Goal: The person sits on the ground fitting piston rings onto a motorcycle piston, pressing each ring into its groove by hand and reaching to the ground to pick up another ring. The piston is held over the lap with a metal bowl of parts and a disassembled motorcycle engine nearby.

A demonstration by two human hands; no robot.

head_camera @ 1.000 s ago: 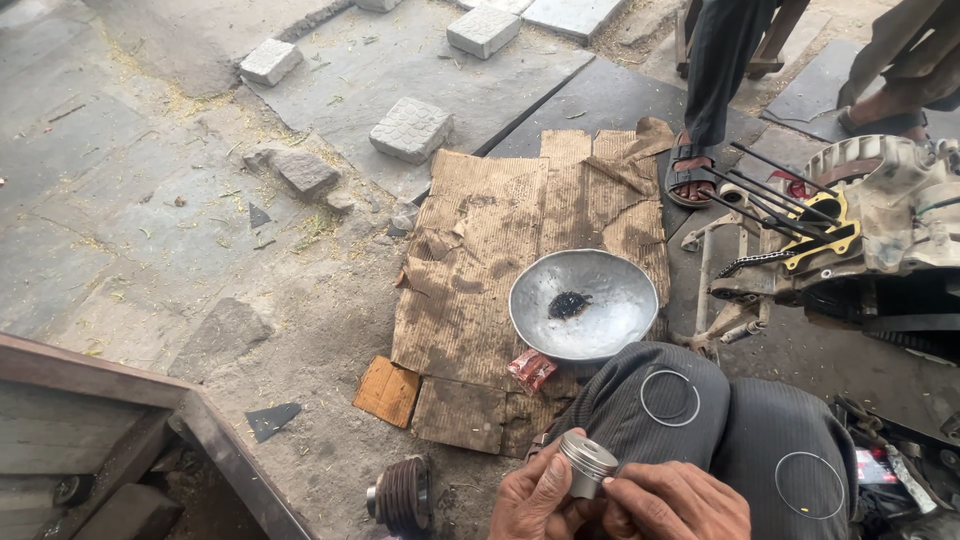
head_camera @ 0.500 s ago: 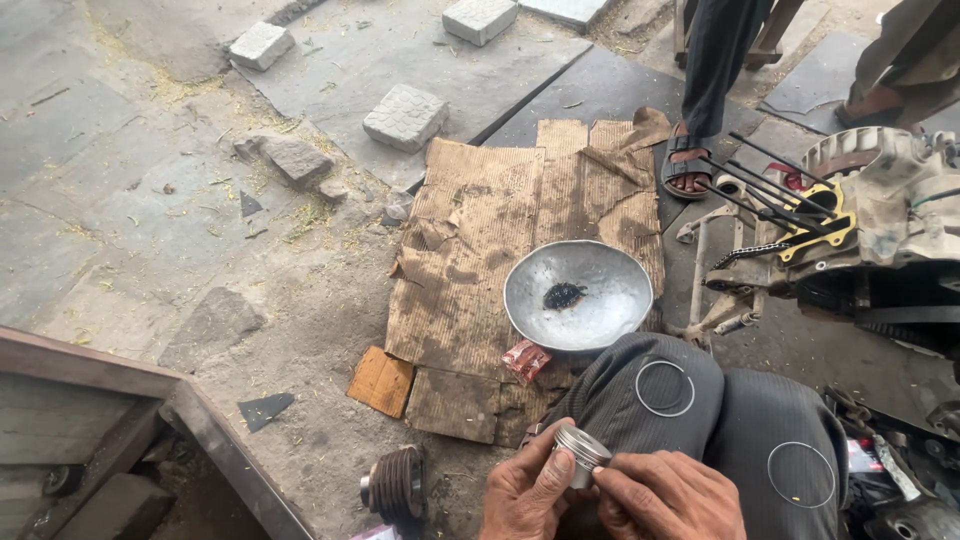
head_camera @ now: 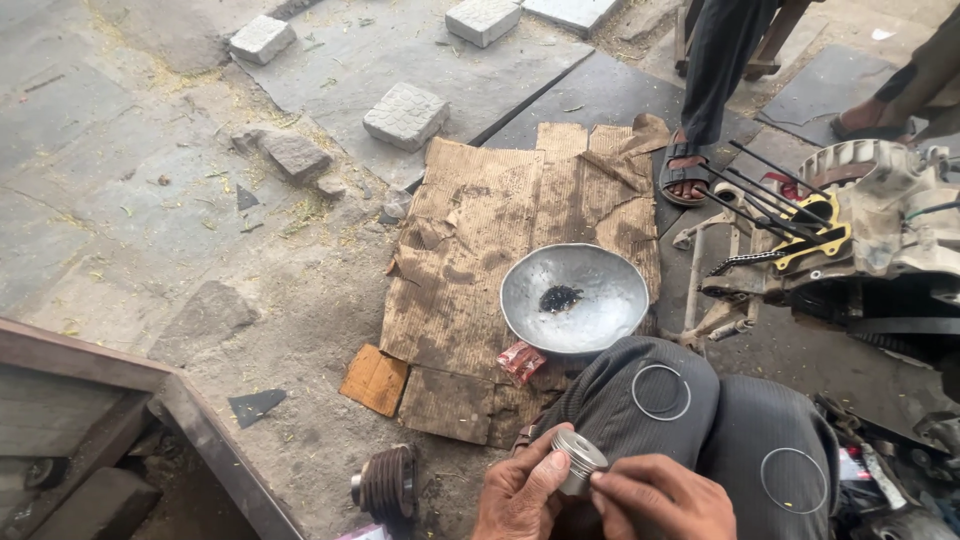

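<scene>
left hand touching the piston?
Touching. Head view: left hand fingers wrap the piston, thumb lies on its side, no gap.

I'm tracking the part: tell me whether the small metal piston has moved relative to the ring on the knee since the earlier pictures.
No clear move. The piston stays between both hands, just below-left of the ring on the knee; the camera shifted, not the part.

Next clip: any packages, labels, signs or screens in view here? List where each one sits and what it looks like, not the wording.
Small red packet: crumpled, lies on the cardboard sheet at the near rim of the metal bowl.
Flattened cardboard sheet: brown, stained and torn, spread on the stone ground under the bowl.
Red-and-white packaging scrap: at the right knee, too small to tell more.
No signs or screens.
</scene>
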